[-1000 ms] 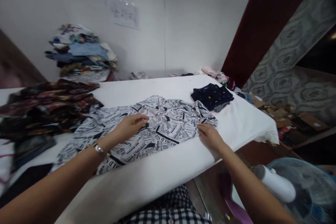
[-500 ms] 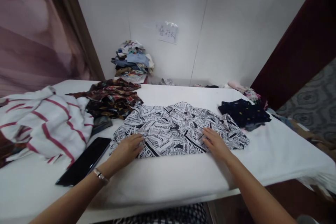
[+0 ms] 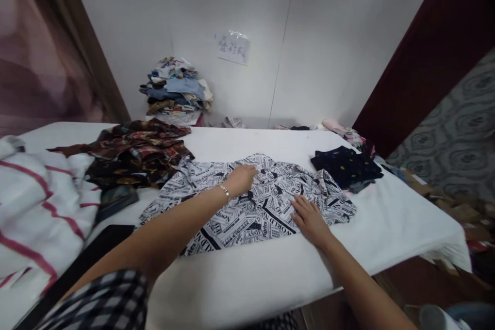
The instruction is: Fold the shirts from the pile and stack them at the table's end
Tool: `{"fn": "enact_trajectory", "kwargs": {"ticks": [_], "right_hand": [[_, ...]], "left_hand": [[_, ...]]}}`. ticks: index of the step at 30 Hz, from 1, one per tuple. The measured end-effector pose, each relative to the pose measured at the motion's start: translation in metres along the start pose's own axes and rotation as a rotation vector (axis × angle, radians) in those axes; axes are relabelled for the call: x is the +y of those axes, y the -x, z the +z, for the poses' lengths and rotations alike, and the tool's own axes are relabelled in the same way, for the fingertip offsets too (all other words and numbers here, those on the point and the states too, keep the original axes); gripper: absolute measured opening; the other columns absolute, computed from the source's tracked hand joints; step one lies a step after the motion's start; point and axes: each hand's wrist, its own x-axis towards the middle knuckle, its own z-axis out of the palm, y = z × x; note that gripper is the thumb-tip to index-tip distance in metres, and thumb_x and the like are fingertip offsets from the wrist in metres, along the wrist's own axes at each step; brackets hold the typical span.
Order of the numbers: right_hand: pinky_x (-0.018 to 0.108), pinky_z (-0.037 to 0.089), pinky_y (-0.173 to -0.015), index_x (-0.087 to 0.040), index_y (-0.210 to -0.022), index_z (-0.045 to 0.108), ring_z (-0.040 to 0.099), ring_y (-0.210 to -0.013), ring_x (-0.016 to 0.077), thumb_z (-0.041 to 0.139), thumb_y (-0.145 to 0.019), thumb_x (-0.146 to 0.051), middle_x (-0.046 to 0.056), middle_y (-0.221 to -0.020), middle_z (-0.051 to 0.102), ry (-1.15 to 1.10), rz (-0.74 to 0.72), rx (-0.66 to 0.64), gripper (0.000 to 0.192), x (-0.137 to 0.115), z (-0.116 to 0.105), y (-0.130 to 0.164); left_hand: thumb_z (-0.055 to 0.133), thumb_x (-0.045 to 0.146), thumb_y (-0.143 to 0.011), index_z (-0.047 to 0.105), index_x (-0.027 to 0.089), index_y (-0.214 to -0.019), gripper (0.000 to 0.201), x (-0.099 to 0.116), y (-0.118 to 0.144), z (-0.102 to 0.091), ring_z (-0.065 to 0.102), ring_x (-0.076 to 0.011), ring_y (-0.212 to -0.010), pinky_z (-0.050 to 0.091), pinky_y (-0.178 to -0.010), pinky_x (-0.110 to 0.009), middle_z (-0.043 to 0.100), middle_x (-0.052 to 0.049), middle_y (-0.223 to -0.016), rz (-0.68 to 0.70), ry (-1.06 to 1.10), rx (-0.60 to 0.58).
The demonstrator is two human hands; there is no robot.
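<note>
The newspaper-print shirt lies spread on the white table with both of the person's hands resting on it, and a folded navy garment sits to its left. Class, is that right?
Not quite. In the head view the navy garment sits to the right of the newspaper-print shirt, not the left. The rest holds: the shirt lies spread on the white table, with the left hand and right hand resting on it.

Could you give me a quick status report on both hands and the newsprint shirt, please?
Left hand flat on newsprint shirt, far side. Right hand flat, near edge. Dark plaid garment touches its left edge.
</note>
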Motion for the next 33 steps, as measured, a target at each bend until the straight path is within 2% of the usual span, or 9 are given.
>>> {"fn": "enact_trajectory", "kwargs": {"ticks": [3, 7, 12, 15, 19, 22, 25, 29, 33], "right_hand": [[0.057, 0.017, -0.116, -0.027, -0.138, 0.050, 0.026, -0.145, 0.0269, 0.042, -0.095, -0.041, 0.007, -0.154, 0.036, -0.011, 0.004, 0.000, 0.047, -0.002, -0.001, 0.001], [0.057, 0.017, -0.116, -0.026, -0.139, 0.050, 0.026, -0.145, 0.0271, 0.041, -0.096, -0.040, 0.008, -0.154, 0.036, 0.002, -0.010, 0.006, 0.047, -0.003, -0.001, 0.001], [0.055, 0.017, -0.117, -0.023, -0.141, 0.047, 0.024, -0.146, 0.0258, 0.036, -0.098, -0.044, 0.007, -0.155, 0.034, 0.060, 0.004, -0.016, 0.049, -0.004, -0.002, 0.002], [0.054, 0.019, -0.117, -0.024, -0.141, 0.047, 0.025, -0.146, 0.0253, 0.035, -0.098, -0.044, 0.007, -0.155, 0.034, 0.088, -0.007, -0.012, 0.049, -0.005, -0.002, 0.001], [0.054, 0.020, -0.116, -0.026, -0.141, 0.048, 0.026, -0.145, 0.0257, 0.038, -0.097, -0.042, 0.007, -0.154, 0.035, 0.094, -0.006, -0.003, 0.047, -0.004, -0.001, 0.000], [0.056, 0.019, -0.116, -0.025, -0.140, 0.049, 0.026, -0.145, 0.0259, 0.040, -0.096, -0.041, 0.007, -0.154, 0.037, 0.040, -0.003, -0.007, 0.047, 0.001, -0.004, -0.001], [0.061, 0.019, -0.115, -0.023, -0.136, 0.054, 0.028, -0.144, 0.0289, 0.047, -0.093, -0.040, 0.010, -0.152, 0.040, -0.062, 0.026, -0.015, 0.047, 0.002, -0.010, -0.002], [0.058, 0.032, -0.110, -0.022, -0.123, 0.065, 0.045, -0.133, 0.0316, 0.056, -0.086, -0.037, 0.012, -0.136, 0.058, -0.232, -0.029, 0.100, 0.041, -0.021, -0.011, -0.016], [0.042, 0.054, -0.090, -0.022, -0.107, 0.072, 0.068, -0.097, 0.0231, 0.054, -0.084, -0.033, 0.007, -0.106, 0.073, -0.512, -0.045, 0.062, 0.030, -0.050, 0.000, -0.053]], "left_hand": [[0.077, 0.026, -0.060, 0.065, 0.022, -0.072, 0.017, 0.007, -0.039, 0.028, 0.058, -0.0321, -0.110, 0.038, -0.102, -0.040, 0.068, -0.012, -0.098, -0.022, 0.011, -0.031], [0.080, 0.043, -0.059, 0.064, 0.021, -0.070, 0.029, 0.015, -0.065, 0.055, 0.057, -0.0361, -0.110, 0.041, -0.098, -0.042, 0.067, -0.015, -0.099, -0.111, -0.009, -0.028], [0.071, 0.032, -0.068, 0.065, 0.017, -0.066, 0.017, 0.020, -0.079, 0.053, 0.062, -0.0286, -0.096, 0.046, -0.083, -0.034, 0.069, -0.014, -0.088, -0.261, -0.028, -0.038], [0.060, 0.034, -0.078, 0.068, 0.016, -0.076, 0.021, 0.017, -0.083, 0.023, 0.061, -0.0203, -0.071, 0.045, -0.065, -0.029, 0.068, -0.010, -0.075, -0.318, 0.011, -0.013], [0.052, 0.031, -0.083, 0.067, 0.016, -0.097, 0.025, 0.017, -0.076, -0.044, 0.052, -0.0136, -0.058, 0.040, -0.057, -0.026, 0.065, -0.004, -0.074, -0.316, 0.073, 0.130], [0.054, 0.025, -0.079, 0.065, 0.017, -0.094, 0.020, 0.029, -0.054, -0.096, 0.051, -0.0115, -0.061, 0.041, -0.061, -0.024, 0.063, 0.000, -0.074, -0.210, 0.208, 0.294], [0.058, 0.020, -0.073, 0.063, 0.016, -0.086, 0.014, 0.052, -0.026, -0.134, 0.052, -0.0110, -0.067, 0.044, -0.068, -0.024, 0.062, 0.001, -0.074, -0.039, 0.406, 0.392], [0.058, 0.018, -0.072, 0.062, 0.015, -0.084, 0.013, 0.086, 0.007, -0.156, 0.055, -0.0119, -0.073, 0.047, -0.075, -0.027, 0.062, 0.000, -0.075, 0.081, 0.475, 0.366], [0.056, 0.018, -0.075, 0.063, 0.015, -0.085, 0.013, 0.113, 0.034, -0.163, 0.057, -0.0130, -0.079, 0.048, -0.082, -0.030, 0.064, -0.001, -0.078, 0.160, 0.434, 0.346]]}}
